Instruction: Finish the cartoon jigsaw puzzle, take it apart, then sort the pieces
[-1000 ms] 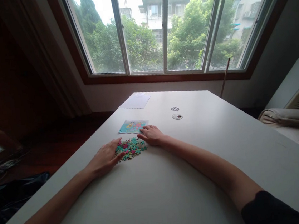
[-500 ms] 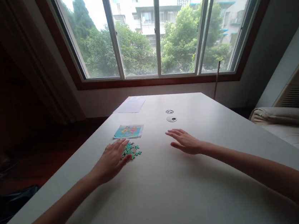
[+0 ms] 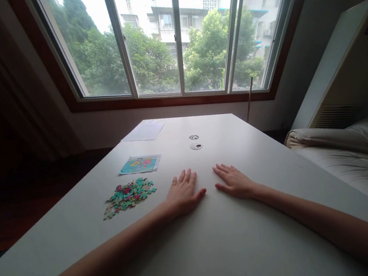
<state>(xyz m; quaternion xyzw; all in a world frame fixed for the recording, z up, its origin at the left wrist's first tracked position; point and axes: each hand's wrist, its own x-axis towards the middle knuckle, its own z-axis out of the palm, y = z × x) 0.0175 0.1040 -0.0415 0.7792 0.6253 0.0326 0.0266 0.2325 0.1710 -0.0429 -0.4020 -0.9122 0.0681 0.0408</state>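
Both of my hands lie flat, palm down, side by side on the white table (image 3: 223,248). My left hand (image 3: 184,193) is open with fingers stretched out and holds nothing. My right hand (image 3: 233,181) is open too, fingers spread on the bare tabletop. A loose pile of small teal and pink puzzle pieces (image 3: 129,195) lies a short way to the left of my left hand, untouched. Beyond the pile rests a colourful picture card (image 3: 140,164).
A white sheet of paper (image 3: 143,131) lies at the table's far left corner. Two small round things (image 3: 195,142) sit at the middle far side. A thin stick (image 3: 248,93) leans by the window. Bedding (image 3: 348,154) lies to the right.
Both hands have left the puzzle pile and moved right to rest flat on the table. The camera view has swung right, so the pile now shows uncovered.
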